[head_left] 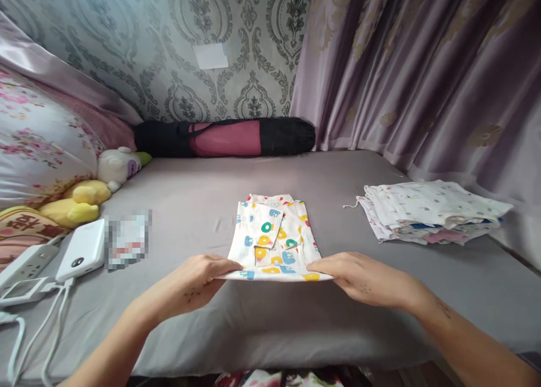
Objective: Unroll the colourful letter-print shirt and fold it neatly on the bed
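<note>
two bare hands at the near side of a bed, both on one folded white garment [273, 238] printed with coloured rings and letter shapes. left hand [186, 283] and right hand [363, 280] each hold a near corner of it: fingers lie close together on top, thumbs out of sight, and each hand appears to pinch the cloth. the near edge lifts slightly off the bed between them. the garment lies mid-bed on a grey fitted sheet [190, 190], squared up, with a printed flap folded over its far part.

right of the garment, well apart from the hands, a stack of folded printed clothes [426, 211], a thin white cord trailing from its left side.

left of the garment, a white power bank [82, 250] with white cables [54, 330] running toward the near edge, and beside it a white power strip [27, 266]. a small flat item [127, 240] just right of the power bank is too blurred to tell.

far left, a floral pillow [38, 145], with a yellow plush toy [74, 204] and a white plush toy [118, 167] against it. along the far edge, a long black and pink carry bag [224, 138] lies against damask wallpaper [127, 49]. a mauve curtain [414, 66] hangs down the right side.
</note>
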{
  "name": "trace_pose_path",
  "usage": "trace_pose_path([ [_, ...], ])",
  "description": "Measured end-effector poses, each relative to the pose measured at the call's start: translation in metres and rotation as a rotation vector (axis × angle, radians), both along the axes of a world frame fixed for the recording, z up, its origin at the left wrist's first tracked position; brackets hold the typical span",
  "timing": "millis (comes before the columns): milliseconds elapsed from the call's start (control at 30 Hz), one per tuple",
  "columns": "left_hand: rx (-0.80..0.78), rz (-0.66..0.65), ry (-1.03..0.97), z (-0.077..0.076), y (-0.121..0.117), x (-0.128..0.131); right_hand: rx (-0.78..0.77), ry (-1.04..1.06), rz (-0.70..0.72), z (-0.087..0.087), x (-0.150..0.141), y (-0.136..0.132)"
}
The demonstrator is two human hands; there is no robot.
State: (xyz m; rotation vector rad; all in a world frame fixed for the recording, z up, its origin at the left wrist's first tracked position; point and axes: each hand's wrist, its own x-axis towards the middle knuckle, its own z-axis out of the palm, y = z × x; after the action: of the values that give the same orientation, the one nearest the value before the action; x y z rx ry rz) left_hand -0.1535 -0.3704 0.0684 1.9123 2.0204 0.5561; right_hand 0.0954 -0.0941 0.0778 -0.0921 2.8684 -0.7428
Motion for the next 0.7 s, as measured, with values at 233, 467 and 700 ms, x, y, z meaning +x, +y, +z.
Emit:
trace_pose_path([
  [233, 0.164, 0.468, -0.441, -0.009, 0.038, -0.017, -0.222, 0.142, -0.329, -0.001, -0.043, 0.027],
  [467, 0.310, 0.810, -0.309, -0.039, 0.103, -0.043, -0.084, 0.310, -0.758, -0.044, -0.110, 0.054],
  [700, 0.125, 0.916, -0.015, -0.060, 0.142, -0.060, 0.208, 0.101, -0.903, -0.056, -0.152, 0.060],
])
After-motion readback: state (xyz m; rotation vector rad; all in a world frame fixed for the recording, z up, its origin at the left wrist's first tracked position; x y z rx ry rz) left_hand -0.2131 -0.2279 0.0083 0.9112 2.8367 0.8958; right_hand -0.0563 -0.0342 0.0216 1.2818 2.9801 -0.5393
